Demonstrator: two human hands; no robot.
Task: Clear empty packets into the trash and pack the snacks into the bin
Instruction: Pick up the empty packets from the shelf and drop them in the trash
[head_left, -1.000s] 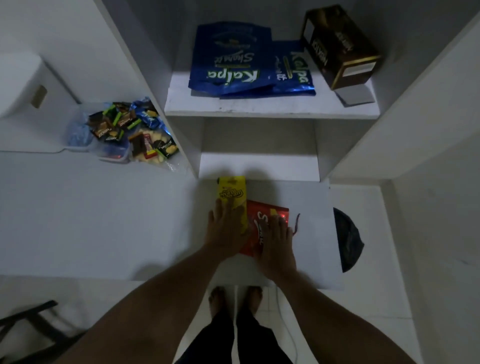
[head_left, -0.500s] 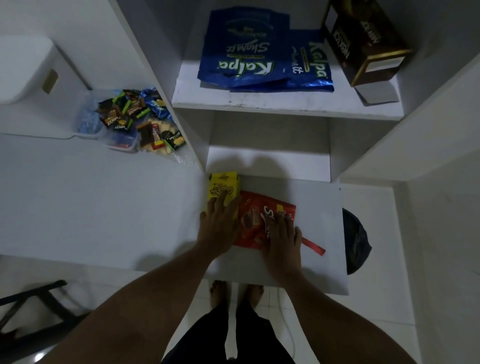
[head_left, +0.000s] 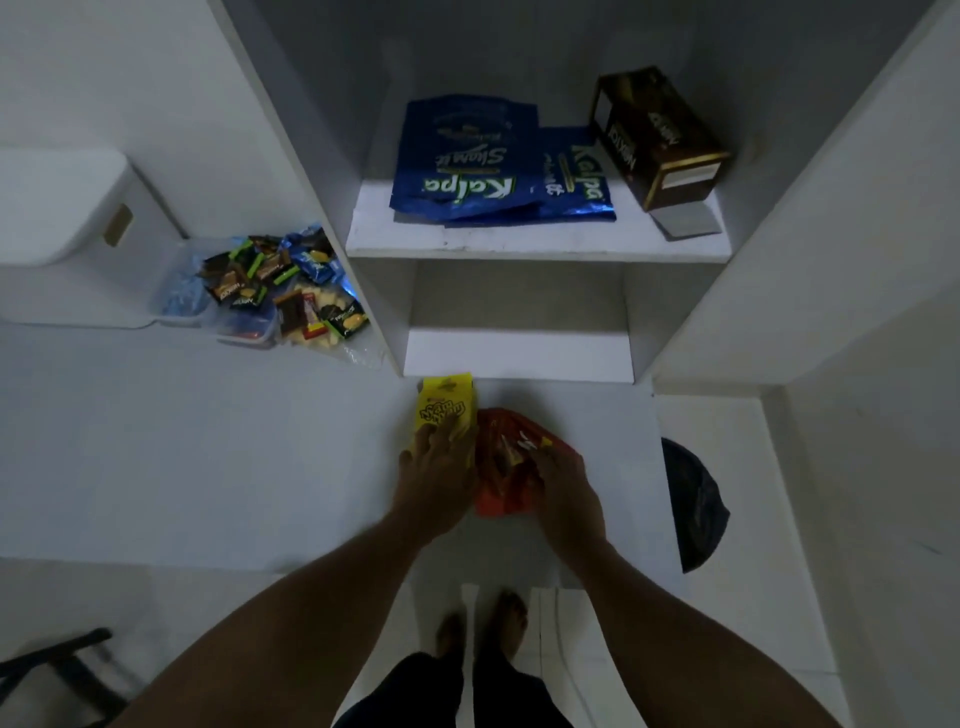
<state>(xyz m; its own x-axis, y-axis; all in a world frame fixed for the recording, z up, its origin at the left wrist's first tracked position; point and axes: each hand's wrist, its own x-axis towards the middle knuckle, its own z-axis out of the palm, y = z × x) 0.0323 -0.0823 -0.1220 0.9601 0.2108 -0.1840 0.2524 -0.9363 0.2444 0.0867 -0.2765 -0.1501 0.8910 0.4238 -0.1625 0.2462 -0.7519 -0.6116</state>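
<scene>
Near the worktop's (head_left: 156, 441) front edge, the left hand (head_left: 436, 483) pressed flat on the yellow packet (head_left: 447, 410) while the right hand (head_left: 563, 488) clutched the red packet (head_left: 506, 467), probably gathering both for the trash (head_left: 693, 504).

It was a dim home storage corner: a built-in white shelf unit (head_left: 537, 244) held blue snack bags (head_left: 467, 161) and a brown box (head_left: 657, 135). Bare feet (head_left: 480, 623) stood on pale tile (no shop or office fittings), beside a black-lined trash bin (head_left: 693, 504).

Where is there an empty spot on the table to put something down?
The wide bare stretch of table left of the left hand, in front of the snack pile. It is crowded around the yellow packet and red packet under both hands.
</scene>
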